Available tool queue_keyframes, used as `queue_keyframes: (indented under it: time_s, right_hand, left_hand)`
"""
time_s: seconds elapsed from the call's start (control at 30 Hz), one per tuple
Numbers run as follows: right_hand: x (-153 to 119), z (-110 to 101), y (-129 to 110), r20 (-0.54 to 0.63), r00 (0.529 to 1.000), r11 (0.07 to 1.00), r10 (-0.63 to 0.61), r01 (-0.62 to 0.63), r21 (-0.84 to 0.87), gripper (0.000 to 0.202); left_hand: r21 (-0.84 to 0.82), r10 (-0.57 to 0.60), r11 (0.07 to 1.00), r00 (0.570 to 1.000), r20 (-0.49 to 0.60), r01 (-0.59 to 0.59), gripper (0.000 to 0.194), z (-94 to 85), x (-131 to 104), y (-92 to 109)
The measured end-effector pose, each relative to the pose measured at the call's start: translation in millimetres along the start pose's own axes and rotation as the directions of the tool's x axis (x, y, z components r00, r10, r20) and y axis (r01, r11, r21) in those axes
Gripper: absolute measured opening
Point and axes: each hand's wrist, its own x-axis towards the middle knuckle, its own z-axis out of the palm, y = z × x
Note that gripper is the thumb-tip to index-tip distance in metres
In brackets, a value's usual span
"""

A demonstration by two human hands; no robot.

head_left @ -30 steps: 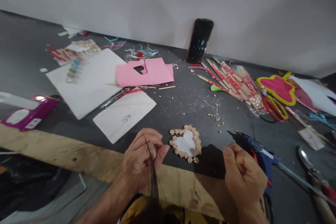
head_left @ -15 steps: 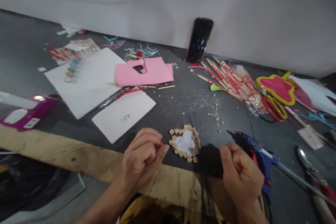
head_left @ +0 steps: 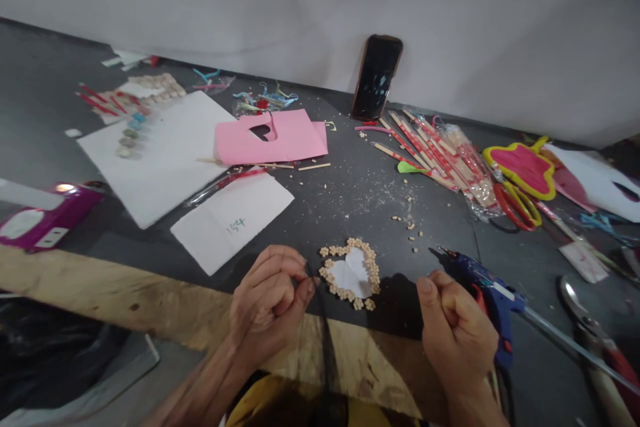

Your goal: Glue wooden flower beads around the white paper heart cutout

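Note:
A white paper heart (head_left: 351,271) lies near the table's front edge, bordered by small tan bead-like flower clusters (head_left: 373,267). Just left of it is my left hand (head_left: 273,293), fingers curled and thumb pressed to the fingertips; whatever they pinch is too small to name. My right hand (head_left: 457,320) is closed, thumb against the bent forefinger, to the right of the heart; any held item is hidden. Beside that hand rests a blue glue gun (head_left: 487,283), its nozzle pointing up and left. Neither hand touches the heart. Loose tan bits (head_left: 411,227) lie beyond it.
A phone (head_left: 377,77) leans on the wall. Pink paper (head_left: 275,137) and white sheets (head_left: 233,220) lie left; wrapped sticks (head_left: 430,147), scissors (head_left: 520,207) and pliers-like cutters (head_left: 583,310) lie right. A purple device (head_left: 50,217) sits far left.
The whole view has shifted slightly, with table items appearing a little further left. Both hands keep nearly the same pose and place beside the heart.

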Motion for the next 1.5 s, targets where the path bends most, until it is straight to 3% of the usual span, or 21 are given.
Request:
queue_keyframes:
  time_s: [0.63, 1.0, 1.27, 1.5]
  right_hand:
    - [2.2, 2.2, 1.4, 0.008, 1.000, 1.000, -0.011, 0.011, 0.023, 0.042]
    - [0.5, 3.2, 7.2, -0.078, 0.997, 0.996, 0.015, -0.022, -0.087, 0.039]
    - [1.5, 2.7, 8.5, -0.131, 0.991, 0.994, -0.033, 0.020, -0.104, 0.039]
    - [1.3, 3.1, -0.4, -0.097, 0.989, 0.989, -0.108, 0.096, -0.114, 0.040]
  left_hand:
    - [0.004, -0.040, 0.999, 0.999, 0.004, 0.040, 0.042, 1.4, -6.2, -3.4]
    - [0.119, 0.066, 0.991, 0.998, -0.020, -0.063, 0.041, 1.8, -8.2, -7.0]
    - [0.093, 0.250, 0.962, 0.966, 0.067, -0.256, 0.029, 0.4, -2.6, 1.0]
    - [0.072, 0.182, 0.978, 0.972, 0.146, -0.194, 0.035, 5.6, -14.0, -4.4]
